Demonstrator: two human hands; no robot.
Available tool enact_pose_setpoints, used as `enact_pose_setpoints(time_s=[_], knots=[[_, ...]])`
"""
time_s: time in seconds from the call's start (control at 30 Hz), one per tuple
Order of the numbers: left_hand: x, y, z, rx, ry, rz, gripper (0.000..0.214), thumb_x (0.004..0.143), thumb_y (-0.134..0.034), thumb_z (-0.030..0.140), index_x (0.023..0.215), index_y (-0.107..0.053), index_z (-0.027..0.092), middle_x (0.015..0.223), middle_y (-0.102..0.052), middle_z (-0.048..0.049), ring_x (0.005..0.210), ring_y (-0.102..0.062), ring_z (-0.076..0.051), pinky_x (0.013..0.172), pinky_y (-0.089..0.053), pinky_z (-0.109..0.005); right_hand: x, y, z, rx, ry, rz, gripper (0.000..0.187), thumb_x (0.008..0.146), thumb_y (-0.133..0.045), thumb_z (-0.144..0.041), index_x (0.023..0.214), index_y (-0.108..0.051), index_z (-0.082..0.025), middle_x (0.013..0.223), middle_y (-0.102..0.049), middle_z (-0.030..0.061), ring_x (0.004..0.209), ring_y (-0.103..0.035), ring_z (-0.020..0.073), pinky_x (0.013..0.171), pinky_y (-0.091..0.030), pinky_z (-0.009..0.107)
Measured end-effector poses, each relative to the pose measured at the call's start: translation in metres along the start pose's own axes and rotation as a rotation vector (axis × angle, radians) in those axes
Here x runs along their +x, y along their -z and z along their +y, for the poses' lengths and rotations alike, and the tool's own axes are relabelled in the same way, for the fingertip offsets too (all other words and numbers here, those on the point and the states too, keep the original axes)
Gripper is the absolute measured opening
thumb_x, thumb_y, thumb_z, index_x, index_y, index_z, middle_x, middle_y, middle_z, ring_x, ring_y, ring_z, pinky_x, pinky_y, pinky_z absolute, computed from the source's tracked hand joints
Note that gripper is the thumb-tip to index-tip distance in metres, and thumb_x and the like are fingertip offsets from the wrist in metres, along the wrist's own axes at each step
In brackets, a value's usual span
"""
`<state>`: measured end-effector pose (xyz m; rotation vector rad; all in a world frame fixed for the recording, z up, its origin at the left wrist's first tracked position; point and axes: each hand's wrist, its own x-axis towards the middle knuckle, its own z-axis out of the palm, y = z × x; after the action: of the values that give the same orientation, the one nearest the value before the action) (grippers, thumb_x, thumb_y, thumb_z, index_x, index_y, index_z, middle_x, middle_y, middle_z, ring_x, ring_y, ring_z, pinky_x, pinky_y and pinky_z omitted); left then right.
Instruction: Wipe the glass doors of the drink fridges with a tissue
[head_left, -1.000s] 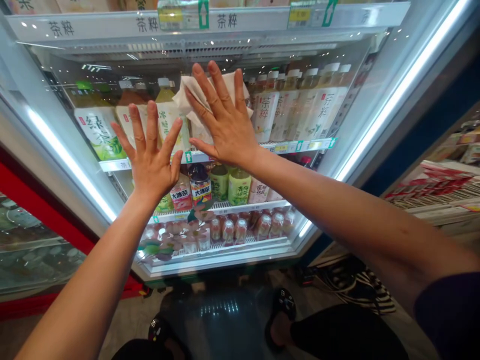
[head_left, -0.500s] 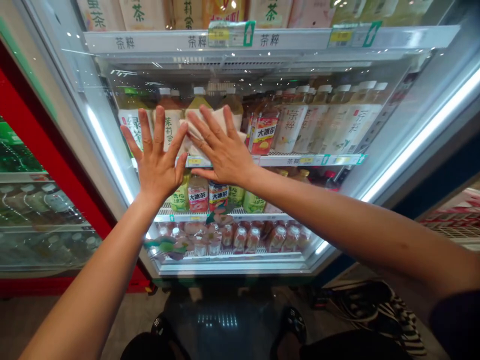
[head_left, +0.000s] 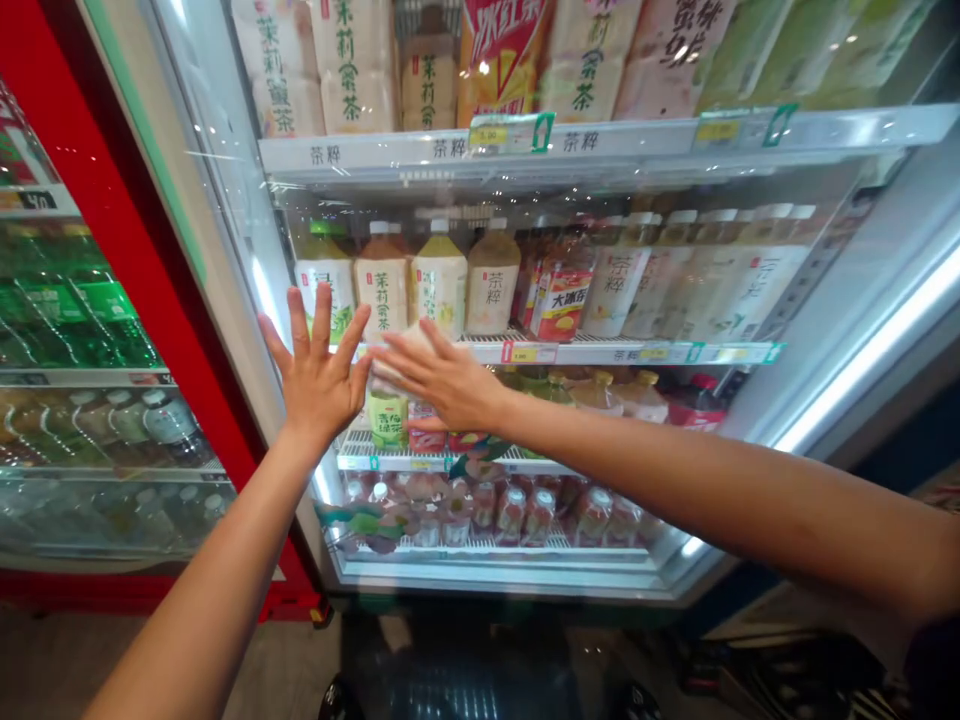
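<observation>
My left hand [head_left: 318, 385] lies flat on the glass door of a lit drinks cooler, its fingers spread and nothing held. Just to its right, my right hand [head_left: 457, 388] presses a white cloth [head_left: 415, 340] against the same glass, fingers stretched over it. The cloth shows around the fingers; its kind is partly hidden and blurred. Behind the glass, a bottle with a pale label [head_left: 380, 285] and a clear-brown tea bottle [head_left: 493, 280] stand on the middle shelf, above and beyond my hands.
A red-framed cooler [head_left: 187, 420] with green bottles [head_left: 112, 310] stands at the left. Upper shelf edge [head_left: 600, 140] carries price tags. Flower stickers [head_left: 375, 525] sit low on the glass. A striped item [head_left: 795, 670] lies on the floor at lower right.
My right hand has slid the cloth lower on the glass, uncovering bottles on the middle shelf. My left hand stays spread at nearly the same place. The view has shifted up and left.
</observation>
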<state>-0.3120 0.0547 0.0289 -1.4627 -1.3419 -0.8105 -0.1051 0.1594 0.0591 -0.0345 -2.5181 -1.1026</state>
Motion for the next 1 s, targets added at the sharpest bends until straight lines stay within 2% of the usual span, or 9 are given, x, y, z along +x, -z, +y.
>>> enact_pose_setpoints(time_s=[0.1, 0.3, 0.43, 0.5, 0.63, 0.7, 0.87, 0.9, 1.0], knots=[[0.007, -0.002, 0.003, 0.032, -0.057, 0.018, 0.075, 0.099, -0.054, 0.032, 0.163, -0.015, 0.040, 0.172, 0.006, 0.0028, 0.160, 0.013, -0.025, 0.129, 0.009, -0.065, -0.016, -0.001, 0.016, -0.021, 0.148, -0.083, 0.082, 0.101, -0.036, -0.063, 0.166, -0.014, -0.018, 0.175, -0.011, 0.0023, 0.162, -0.002, 0.0234, 0.132, -0.009, 0.055], [0.046, -0.015, 0.023, 0.033, -0.145, 0.082, 0.079, 0.096, -0.058, 0.031, 0.164, -0.018, 0.037, 0.173, 0.004, 0.0012, 0.160, 0.011, -0.025, 0.130, 0.008, -0.061, -0.041, 0.023, 0.076, -0.105, -0.269, 0.249, 0.092, 0.097, -0.043, -0.071, 0.166, -0.017, -0.017, 0.174, -0.014, 0.0109, 0.162, -0.004, 0.0350, 0.127, -0.001, 0.072], [0.080, -0.025, 0.049, 0.008, -0.223, 0.103, 0.080, 0.095, -0.060, 0.032, 0.164, -0.019, 0.036, 0.174, -0.001, -0.0002, 0.161, 0.006, -0.027, 0.131, 0.008, -0.059, -0.078, 0.021, 0.091, -0.170, 0.028, 0.155, 0.090, 0.095, -0.043, -0.075, 0.162, -0.031, -0.018, 0.172, -0.023, 0.0055, 0.162, -0.007, 0.0282, 0.130, -0.012, 0.063], [0.100, -0.028, 0.062, 0.006, -0.279, 0.112, 0.081, 0.095, -0.061, 0.034, 0.164, -0.019, 0.037, 0.174, -0.003, 0.0002, 0.162, 0.005, -0.027, 0.131, 0.008, -0.058, -0.092, 0.029, 0.112, -0.180, 0.070, 0.123, 0.085, 0.095, -0.045, -0.072, 0.162, -0.032, -0.021, 0.172, -0.024, 0.0038, 0.162, -0.009, 0.0268, 0.131, -0.013, 0.060], [0.142, -0.030, 0.087, 0.023, -0.347, 0.173, 0.081, 0.094, -0.061, 0.036, 0.164, -0.019, 0.038, 0.174, -0.004, 0.0007, 0.162, 0.003, -0.027, 0.132, 0.007, -0.058, -0.107, 0.056, 0.157, -0.198, -0.293, 0.257, 0.089, 0.096, -0.045, -0.073, 0.165, -0.021, -0.022, 0.174, -0.017, 0.0083, 0.162, -0.005, 0.0321, 0.129, -0.005, 0.066], [0.160, -0.031, 0.098, 0.029, -0.352, 0.196, 0.081, 0.095, -0.060, 0.037, 0.164, -0.018, 0.039, 0.174, -0.005, 0.0010, 0.161, 0.002, -0.027, 0.132, 0.005, -0.058, -0.118, 0.058, 0.162, -0.184, -0.351, 0.294, 0.094, 0.094, -0.043, -0.077, 0.165, -0.020, -0.021, 0.174, -0.017, 0.0100, 0.162, -0.003, 0.0339, 0.128, -0.005, 0.068], [0.187, -0.034, 0.124, 0.032, -0.438, 0.188, 0.080, 0.096, -0.058, 0.040, 0.164, -0.016, 0.039, 0.173, -0.010, -0.0001, 0.161, -0.003, -0.026, 0.133, 0.005, -0.055, -0.167, 0.053, 0.181, -0.150, -0.001, 0.193, 0.096, 0.094, -0.048, -0.074, 0.166, -0.016, -0.019, 0.172, -0.024, 0.0089, 0.161, -0.011, 0.0291, 0.131, -0.016, 0.059], [0.192, -0.035, 0.130, 0.030, -0.460, 0.191, 0.079, 0.096, -0.057, 0.041, 0.164, -0.017, 0.039, 0.173, -0.011, -0.0004, 0.161, -0.004, -0.026, 0.132, 0.006, -0.055, -0.175, 0.057, 0.192, -0.161, -0.047, 0.210, 0.097, 0.094, -0.049, -0.072, 0.167, -0.011, -0.021, 0.172, -0.022, 0.0082, 0.162, -0.011, 0.0290, 0.130, -0.017, 0.059], [0.208, -0.042, 0.151, 0.013, -0.500, 0.211, 0.076, 0.097, -0.055, 0.042, 0.164, -0.019, 0.039, 0.173, -0.012, -0.0010, 0.161, -0.005, -0.027, 0.132, 0.007, -0.055, -0.197, 0.072, 0.222, -0.221, -0.401, 0.361, 0.099, 0.096, -0.049, -0.068, 0.167, 0.005, -0.025, 0.175, -0.008, 0.0091, 0.162, -0.003, 0.0326, 0.129, -0.013, 0.066]])
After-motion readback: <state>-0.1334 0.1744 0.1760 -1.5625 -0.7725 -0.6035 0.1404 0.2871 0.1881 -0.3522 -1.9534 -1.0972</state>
